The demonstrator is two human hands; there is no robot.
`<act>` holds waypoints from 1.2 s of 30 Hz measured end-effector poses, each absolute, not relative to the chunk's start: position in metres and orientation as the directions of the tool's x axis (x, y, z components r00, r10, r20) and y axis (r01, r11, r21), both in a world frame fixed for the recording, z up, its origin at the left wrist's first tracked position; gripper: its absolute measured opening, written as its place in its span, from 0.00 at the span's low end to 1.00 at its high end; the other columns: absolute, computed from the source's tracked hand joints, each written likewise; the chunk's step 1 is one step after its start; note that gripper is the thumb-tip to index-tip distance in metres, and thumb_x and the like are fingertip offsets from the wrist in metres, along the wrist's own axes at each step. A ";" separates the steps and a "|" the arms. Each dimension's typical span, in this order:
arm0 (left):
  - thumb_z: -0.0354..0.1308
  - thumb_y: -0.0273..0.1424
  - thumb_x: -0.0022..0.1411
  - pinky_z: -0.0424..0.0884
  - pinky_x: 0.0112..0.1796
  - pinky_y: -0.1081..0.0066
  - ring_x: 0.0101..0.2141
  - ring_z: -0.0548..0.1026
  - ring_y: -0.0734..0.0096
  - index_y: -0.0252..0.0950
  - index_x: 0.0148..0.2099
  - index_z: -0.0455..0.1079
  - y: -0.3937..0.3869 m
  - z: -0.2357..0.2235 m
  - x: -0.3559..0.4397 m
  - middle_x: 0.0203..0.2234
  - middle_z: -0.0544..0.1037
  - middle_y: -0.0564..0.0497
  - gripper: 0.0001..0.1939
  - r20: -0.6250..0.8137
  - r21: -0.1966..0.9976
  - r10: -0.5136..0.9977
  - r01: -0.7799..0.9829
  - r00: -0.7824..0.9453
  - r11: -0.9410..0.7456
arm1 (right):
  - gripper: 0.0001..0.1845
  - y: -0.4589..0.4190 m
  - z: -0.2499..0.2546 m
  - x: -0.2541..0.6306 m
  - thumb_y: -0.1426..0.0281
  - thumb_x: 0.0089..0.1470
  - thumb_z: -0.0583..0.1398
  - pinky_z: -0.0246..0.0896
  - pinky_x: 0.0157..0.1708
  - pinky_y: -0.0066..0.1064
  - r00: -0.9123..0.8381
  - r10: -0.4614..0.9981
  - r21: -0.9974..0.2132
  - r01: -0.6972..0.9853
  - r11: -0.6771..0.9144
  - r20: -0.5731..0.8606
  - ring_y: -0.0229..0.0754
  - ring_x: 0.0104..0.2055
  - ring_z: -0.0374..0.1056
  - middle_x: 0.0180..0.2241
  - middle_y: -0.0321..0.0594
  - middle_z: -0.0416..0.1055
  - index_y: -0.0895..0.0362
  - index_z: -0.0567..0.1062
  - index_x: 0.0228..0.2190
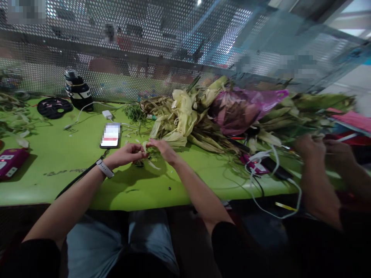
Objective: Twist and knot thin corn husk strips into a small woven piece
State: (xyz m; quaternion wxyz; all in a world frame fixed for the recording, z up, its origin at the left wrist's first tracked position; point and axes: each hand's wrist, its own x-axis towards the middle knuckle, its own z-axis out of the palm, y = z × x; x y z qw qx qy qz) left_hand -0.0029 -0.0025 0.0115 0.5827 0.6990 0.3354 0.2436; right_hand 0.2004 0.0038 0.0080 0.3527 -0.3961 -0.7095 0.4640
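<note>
My left hand, with a pale band on its wrist, is closed in a pinch just above the green table. Fingertip to fingertip with it, my right hand pinches too. Between them shows a thin, pale strip of corn husk. Beneath the hands lie small husk scraps and a small dark item that I cannot make out. A large heap of dried corn husks spreads just beyond my right hand. Close behind my left hand lies a lit phone with a dark strap.
A dark bottle and a black palette-shaped mat stand at the back left. A white cable adapter lies behind the phone. Rightward are a pink plastic bag and a white cable. Another person's hands work at far right.
</note>
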 end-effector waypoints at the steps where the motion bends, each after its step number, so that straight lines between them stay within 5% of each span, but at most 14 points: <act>1: 0.66 0.41 0.54 0.57 0.20 0.78 0.19 0.61 0.81 0.33 0.33 0.69 -0.003 0.011 -0.002 0.19 0.68 0.57 0.16 -0.052 0.976 0.753 0.192 0.656 -0.099 | 0.25 0.004 0.005 0.196 0.50 0.57 0.53 0.61 0.48 0.37 -0.421 0.898 -0.955 0.194 0.227 0.128 0.44 0.41 0.70 0.32 0.40 0.76 0.58 0.78 0.30; 6: 0.64 0.40 0.56 0.62 0.21 0.77 0.19 0.65 0.79 0.32 0.35 0.72 -0.004 0.009 0.003 0.20 0.70 0.54 0.15 -0.046 0.965 0.772 0.229 0.634 -0.130 | 0.20 0.009 -0.009 0.183 0.53 0.41 0.68 0.64 0.41 0.33 -0.169 0.959 -0.966 0.081 0.244 0.228 0.39 0.36 0.68 0.31 0.37 0.73 0.56 0.75 0.29; 16: 0.62 0.41 0.59 0.65 0.23 0.76 0.19 0.69 0.78 0.32 0.37 0.76 -0.006 0.007 0.005 0.20 0.73 0.52 0.15 -0.112 0.964 0.649 0.240 0.753 -0.113 | 0.19 0.012 -0.010 0.178 0.56 0.38 0.71 0.67 0.38 0.33 -0.215 0.948 -0.972 -0.069 0.223 0.232 0.37 0.33 0.68 0.28 0.35 0.72 0.56 0.74 0.26; 22: 0.64 0.40 0.58 0.65 0.25 0.76 0.22 0.71 0.77 0.33 0.37 0.73 -0.007 0.004 0.008 0.22 0.75 0.52 0.15 -0.118 0.978 0.682 0.203 0.722 -0.046 | 0.16 0.007 -0.004 0.182 0.54 0.51 0.64 0.67 0.42 0.35 -0.156 0.923 -0.915 0.151 0.375 0.352 0.40 0.38 0.69 0.34 0.39 0.73 0.55 0.75 0.32; 24: 0.65 0.41 0.57 0.67 0.28 0.75 0.25 0.73 0.76 0.32 0.39 0.72 -0.006 0.004 0.009 0.25 0.77 0.50 0.16 -0.095 0.989 0.743 0.148 0.662 -0.005 | 0.14 0.000 0.007 0.191 0.56 0.57 0.60 0.65 0.45 0.36 -0.052 0.864 -0.819 0.295 0.492 0.500 0.41 0.42 0.68 0.40 0.42 0.72 0.54 0.74 0.36; 27: 0.66 0.40 0.55 0.67 0.29 0.75 0.28 0.74 0.75 0.32 0.41 0.72 -0.004 0.003 0.007 0.29 0.78 0.49 0.17 -0.056 0.996 0.827 0.083 0.559 0.011 | 0.18 -0.011 0.021 0.204 0.56 0.61 0.55 0.62 0.41 0.35 0.040 0.771 -0.680 0.502 0.535 0.636 0.41 0.35 0.65 0.30 0.40 0.69 0.55 0.70 0.26; 32: 0.65 0.36 0.57 0.63 0.25 0.78 0.23 0.69 0.80 0.34 0.42 0.71 0.001 0.004 0.003 0.27 0.77 0.52 0.14 0.008 1.000 0.896 -0.022 0.443 0.002 | 0.21 -0.015 0.021 0.205 0.58 0.62 0.52 0.53 0.33 0.33 -0.289 0.846 -0.536 0.671 0.513 0.448 0.40 0.31 0.61 0.26 0.39 0.67 0.56 0.68 0.22; 36: 0.65 0.36 0.57 0.62 0.23 0.79 0.22 0.69 0.81 0.34 0.38 0.70 0.002 0.005 0.001 0.25 0.75 0.53 0.12 0.017 0.997 0.912 -0.078 0.410 0.016 | 0.23 -0.010 0.014 0.199 0.53 0.62 0.51 0.51 0.30 0.30 -0.369 0.875 -0.680 0.557 0.478 0.313 0.37 0.27 0.61 0.24 0.36 0.68 0.56 0.70 0.26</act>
